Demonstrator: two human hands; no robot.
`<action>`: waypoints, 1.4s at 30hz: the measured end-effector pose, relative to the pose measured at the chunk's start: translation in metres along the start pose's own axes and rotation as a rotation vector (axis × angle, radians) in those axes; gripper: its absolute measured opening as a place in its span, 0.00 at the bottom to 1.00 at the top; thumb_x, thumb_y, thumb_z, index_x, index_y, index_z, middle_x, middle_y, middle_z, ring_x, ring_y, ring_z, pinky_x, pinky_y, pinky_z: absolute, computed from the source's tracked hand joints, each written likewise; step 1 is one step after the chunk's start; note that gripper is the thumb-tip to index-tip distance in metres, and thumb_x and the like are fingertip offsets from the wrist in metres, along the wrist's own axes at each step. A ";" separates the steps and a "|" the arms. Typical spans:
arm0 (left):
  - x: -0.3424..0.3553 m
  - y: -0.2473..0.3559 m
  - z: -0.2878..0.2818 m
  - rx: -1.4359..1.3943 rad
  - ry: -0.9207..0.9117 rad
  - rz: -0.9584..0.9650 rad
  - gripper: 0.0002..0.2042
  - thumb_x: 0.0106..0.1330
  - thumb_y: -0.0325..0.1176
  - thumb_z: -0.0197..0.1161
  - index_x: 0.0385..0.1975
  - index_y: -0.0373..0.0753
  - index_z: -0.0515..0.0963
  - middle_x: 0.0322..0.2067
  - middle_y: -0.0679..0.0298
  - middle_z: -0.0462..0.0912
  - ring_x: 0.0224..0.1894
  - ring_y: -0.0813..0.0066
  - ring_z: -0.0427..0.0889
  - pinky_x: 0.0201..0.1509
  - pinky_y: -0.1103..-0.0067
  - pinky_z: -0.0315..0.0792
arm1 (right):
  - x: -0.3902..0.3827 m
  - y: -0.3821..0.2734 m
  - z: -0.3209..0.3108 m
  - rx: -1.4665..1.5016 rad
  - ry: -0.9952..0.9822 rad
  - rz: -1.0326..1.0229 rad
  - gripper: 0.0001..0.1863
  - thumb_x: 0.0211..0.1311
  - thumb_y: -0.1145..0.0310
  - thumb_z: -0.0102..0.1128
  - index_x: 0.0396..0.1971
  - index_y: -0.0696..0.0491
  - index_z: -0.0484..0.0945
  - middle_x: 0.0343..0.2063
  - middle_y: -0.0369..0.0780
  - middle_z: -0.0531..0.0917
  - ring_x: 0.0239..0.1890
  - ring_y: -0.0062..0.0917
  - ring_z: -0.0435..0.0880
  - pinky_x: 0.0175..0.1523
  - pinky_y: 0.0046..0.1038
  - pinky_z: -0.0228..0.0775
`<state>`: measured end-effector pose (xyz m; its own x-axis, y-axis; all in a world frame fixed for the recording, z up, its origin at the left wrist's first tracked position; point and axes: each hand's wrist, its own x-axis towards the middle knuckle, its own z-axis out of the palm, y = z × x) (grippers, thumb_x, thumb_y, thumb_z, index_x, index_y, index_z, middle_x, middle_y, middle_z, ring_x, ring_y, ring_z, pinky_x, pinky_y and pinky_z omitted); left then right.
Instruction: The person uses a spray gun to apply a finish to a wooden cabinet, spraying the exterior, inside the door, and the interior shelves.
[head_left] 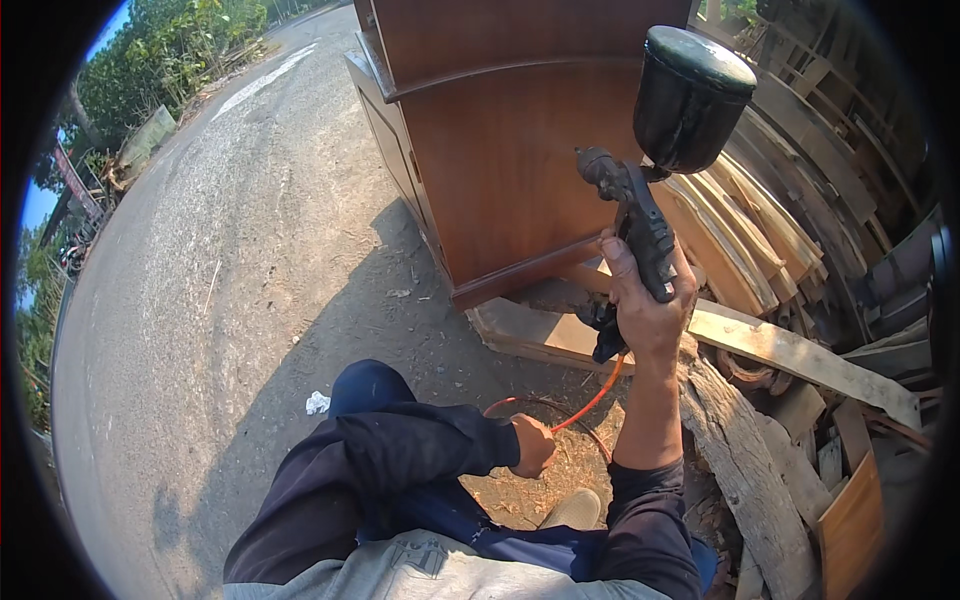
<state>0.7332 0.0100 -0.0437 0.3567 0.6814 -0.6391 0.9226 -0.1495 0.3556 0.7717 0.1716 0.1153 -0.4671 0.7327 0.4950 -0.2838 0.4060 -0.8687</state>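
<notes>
My right hand grips the handle of a dark spray gun, raised in front of the cabinet. A black paint cup with a domed lid sits on top of the gun, and its nozzle points left toward the brown panel. From beneath the handle an orange air hose curves down to my left hand, which is closed round it near my knee; its fingertips are hidden. The reddish-brown wooden cabinet stands just ahead, its varnished side facing me.
Rough boards are stacked at right behind the gun. A plank and a weathered log lie beside my right arm. The dark hose loops over wood shavings on the ground. To the left runs a road with a crumpled white scrap near my knee.
</notes>
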 end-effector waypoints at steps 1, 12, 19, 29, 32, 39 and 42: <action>0.003 -0.003 0.007 -0.002 0.027 0.011 0.18 0.65 0.45 0.65 0.38 0.35 0.87 0.35 0.51 0.89 0.39 0.50 0.89 0.41 0.57 0.81 | -0.005 -0.003 0.003 0.045 -0.066 0.015 0.15 0.67 0.70 0.72 0.51 0.57 0.82 0.35 0.33 0.86 0.36 0.15 0.83 0.42 0.20 0.76; -0.002 0.006 -0.005 0.033 -0.013 0.113 0.21 0.69 0.50 0.63 0.39 0.34 0.87 0.38 0.50 0.89 0.44 0.49 0.88 0.49 0.58 0.81 | -0.012 -0.023 0.007 0.349 -0.276 0.109 0.19 0.65 0.70 0.73 0.53 0.60 0.81 0.34 0.38 0.87 0.21 0.10 0.76 0.24 0.14 0.66; 0.008 0.000 0.001 0.130 -0.032 0.167 0.23 0.71 0.53 0.61 0.39 0.35 0.89 0.37 0.50 0.89 0.44 0.50 0.89 0.47 0.56 0.82 | 0.026 0.023 -0.023 -0.211 0.073 0.077 0.14 0.68 0.62 0.71 0.47 0.54 0.83 0.28 0.31 0.85 0.21 0.09 0.72 0.26 0.17 0.63; 0.002 -0.005 0.010 0.067 0.076 0.133 0.20 0.67 0.50 0.64 0.37 0.37 0.89 0.37 0.56 0.90 0.42 0.54 0.89 0.43 0.59 0.82 | 0.064 0.075 -0.053 -0.736 0.416 -0.262 0.26 0.72 0.64 0.65 0.64 0.60 0.75 0.42 0.51 0.87 0.41 0.37 0.88 0.47 0.35 0.76; 0.001 -0.002 0.003 0.048 0.017 0.082 0.19 0.67 0.49 0.63 0.36 0.37 0.89 0.35 0.56 0.90 0.41 0.55 0.89 0.42 0.59 0.82 | 0.060 0.085 -0.058 -0.859 0.433 -0.210 0.26 0.72 0.64 0.65 0.65 0.61 0.74 0.43 0.50 0.87 0.42 0.36 0.88 0.49 0.34 0.76; 0.010 0.004 -0.009 0.118 -0.074 0.126 0.19 0.67 0.48 0.64 0.39 0.37 0.89 0.35 0.55 0.90 0.40 0.52 0.89 0.42 0.58 0.82 | 0.029 0.061 -0.041 -0.232 0.197 0.034 0.17 0.70 0.64 0.68 0.52 0.58 0.82 0.32 0.35 0.87 0.30 0.16 0.83 0.37 0.22 0.75; 0.011 0.006 -0.008 0.104 -0.050 0.145 0.19 0.68 0.48 0.64 0.40 0.37 0.89 0.36 0.54 0.90 0.40 0.52 0.90 0.41 0.58 0.82 | 0.003 0.026 -0.010 0.022 0.125 0.212 0.13 0.66 0.66 0.73 0.45 0.55 0.83 0.23 0.30 0.81 0.18 0.08 0.72 0.22 0.15 0.62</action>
<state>0.7417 0.0225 -0.0434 0.4912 0.6113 -0.6205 0.8705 -0.3187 0.3751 0.7714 0.1902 0.0940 -0.4109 0.8629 0.2943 -0.2093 0.2249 -0.9516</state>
